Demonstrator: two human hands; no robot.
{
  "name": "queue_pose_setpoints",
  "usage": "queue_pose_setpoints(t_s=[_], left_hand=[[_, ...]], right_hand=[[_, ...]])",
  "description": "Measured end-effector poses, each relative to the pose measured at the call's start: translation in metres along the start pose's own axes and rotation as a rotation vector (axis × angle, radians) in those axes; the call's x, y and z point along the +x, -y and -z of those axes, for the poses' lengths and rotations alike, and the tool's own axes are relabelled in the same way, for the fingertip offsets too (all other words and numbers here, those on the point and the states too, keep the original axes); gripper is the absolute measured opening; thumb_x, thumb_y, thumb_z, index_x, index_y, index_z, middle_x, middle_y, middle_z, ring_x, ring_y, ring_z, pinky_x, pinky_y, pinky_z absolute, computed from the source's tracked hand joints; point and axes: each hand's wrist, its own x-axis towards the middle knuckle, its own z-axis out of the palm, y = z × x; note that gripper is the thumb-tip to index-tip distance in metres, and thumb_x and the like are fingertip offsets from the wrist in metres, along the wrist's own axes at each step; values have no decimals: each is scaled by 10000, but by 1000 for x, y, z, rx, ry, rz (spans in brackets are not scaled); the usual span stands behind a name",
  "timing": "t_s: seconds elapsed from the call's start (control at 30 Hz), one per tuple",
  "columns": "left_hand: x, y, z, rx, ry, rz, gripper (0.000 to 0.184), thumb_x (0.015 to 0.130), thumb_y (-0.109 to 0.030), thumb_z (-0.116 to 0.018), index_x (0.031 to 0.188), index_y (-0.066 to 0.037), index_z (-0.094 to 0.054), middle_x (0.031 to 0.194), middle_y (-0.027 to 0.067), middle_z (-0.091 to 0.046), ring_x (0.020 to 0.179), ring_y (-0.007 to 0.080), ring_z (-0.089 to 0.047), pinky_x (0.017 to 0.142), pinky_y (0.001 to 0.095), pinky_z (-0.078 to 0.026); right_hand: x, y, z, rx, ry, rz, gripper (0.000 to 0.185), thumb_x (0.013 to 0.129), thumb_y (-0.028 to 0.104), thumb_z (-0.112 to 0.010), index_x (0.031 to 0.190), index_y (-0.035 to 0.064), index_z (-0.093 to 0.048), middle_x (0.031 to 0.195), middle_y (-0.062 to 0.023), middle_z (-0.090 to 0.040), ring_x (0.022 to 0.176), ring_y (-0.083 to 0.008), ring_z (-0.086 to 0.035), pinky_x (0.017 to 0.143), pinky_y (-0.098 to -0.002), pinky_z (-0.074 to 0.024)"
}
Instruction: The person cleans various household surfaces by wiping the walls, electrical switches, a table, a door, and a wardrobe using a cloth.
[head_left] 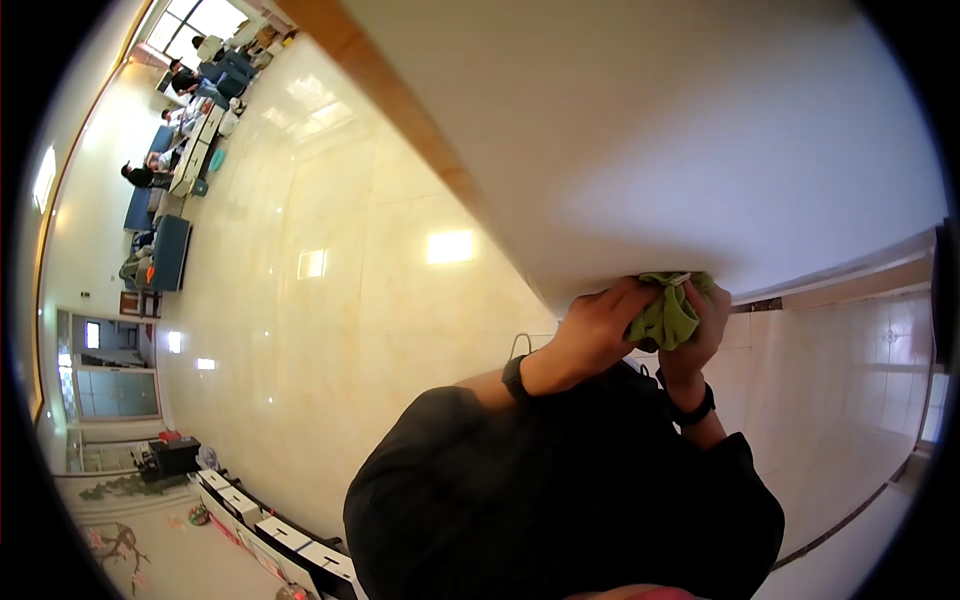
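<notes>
The left hand and right hand both grip a bunched green cloth at the near edge of the white wall, by its corner; whether they touch is unclear.

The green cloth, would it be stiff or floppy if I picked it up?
The green cloth would probably be floppy: it's crumpled into folds between the left hand and right hand. It likely won't break if dropped, since it looks like fabric.

Head camera — forward, downward, close
</notes>
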Motion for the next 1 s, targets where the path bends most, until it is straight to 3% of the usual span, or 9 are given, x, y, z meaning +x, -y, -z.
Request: queue_pose_setpoints(t_s=[0.13, 0.23, 0.4, 0.5, 0.67, 0.8, 1.0], left_hand=[[-9, -2, 52, 50, 38, 26, 515, 656, -56, -761, 1146, -58, -602, 1077, 121, -614, 829, 328, -650, 652, 396, -542], [-13, 1, 80, 56, -168, -128, 520, 660, -62, -773, 1147, -28, -594, 1047, 148, -623, 811, 343, -653, 651, 393, -542], [-31, 23, 108, -14, -316, -138, 518, 647, -28, -783, 1129, -22, -593, 961, 154, -632, 757, 328, -653, 619, 376, -530], [-51, 50, 105, -64, -314, -64, 495, 657, 14, -755, 1124, -31, -598, 942, 149, -632, 761, 332, -648, 619, 387, -525], [-68, 74, 105, -162, -180, 41, 450, 708, 52, -672, 1136, -67, -604, 923, 127, -616, 783, 338, -638, 643, 379, -518], [-59, 72, 112, -230, -112, 7, 488, 687, 73, -671, 1150, -59, -596, 959, 136, -607, 798, 352, -633, 653, 387, -521], [-19, 41, 136, -283, -152, -93, 541, 660, 101, -672, 1174, -45, -590, 972, 147, -603, 812, 359, -635, 667, 387, -528]], right_hand=[[10, 40, -21, 46, 27, 51, 398, 760, 14, -713, 1151, 3, -635, 1090, -146, -574, 991, -312, -568, 852, -379, -465], [29, 74, -39, 88, 8, 144, 491, 649, 21, -799, 1125, 40, -680, 1079, -106, -557, 943, -282, -550, 800, -354, -472], [19, 100, -78, 127, -9, 186, 607, 569, 66, -853, 1148, 68, -671, 1068, -99, -546, 925, -290, -539, 783, -361, -471], [-1, 102, -93, 69, 25, 173, 633, 553, 62, -851, 1157, 81, -664, 1060, -103, -538, 914, -299, -529, 778, -372, -468], [-33, 99, -106, -108, 47, 140, 665, 515, -42, -737, 1163, 88, -664, 1026, -130, -533, 906, -325, -530, 774, -386, -468], [-23, 111, -98, -116, 74, 93, 640, 550, -80, -701, 1171, 72, -660, 1036, -141, -538, 928, -324, -534, 796, -381, -470], [15, 151, -92, -188, -83, 126, 637, 578, -102, -703, 1188, 76, -658, 1071, -130, -532, 966, -297, -540, 831, -354, -470]])
